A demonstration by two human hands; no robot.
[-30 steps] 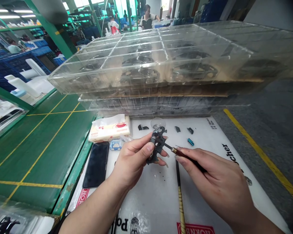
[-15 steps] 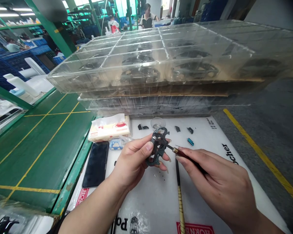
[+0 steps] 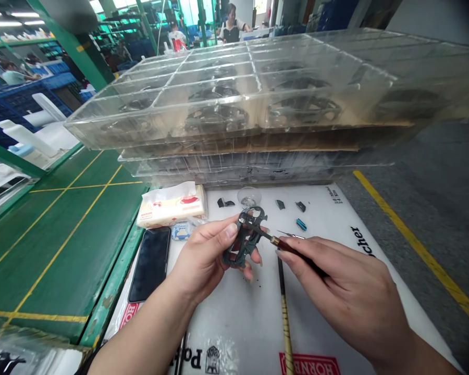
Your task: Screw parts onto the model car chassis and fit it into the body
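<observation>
left hand (image 3: 205,260) holds one dark model part (image 3: 244,245); right hand (image 3: 347,302) one pointed tool (image 3: 297,250)

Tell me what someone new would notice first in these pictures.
A stack of clear acrylic compartment trays fills the upper half of the view, with dark wheel-shaped parts showing through its cells. Below it, at centre, the left hand holds a dark openwork part, and the right hand points a slim brass-collared tool at it, above a white printed mat.

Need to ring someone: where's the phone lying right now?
In the head view, the black smartphone lies left of the left hand, just below the tissue packet.
</observation>
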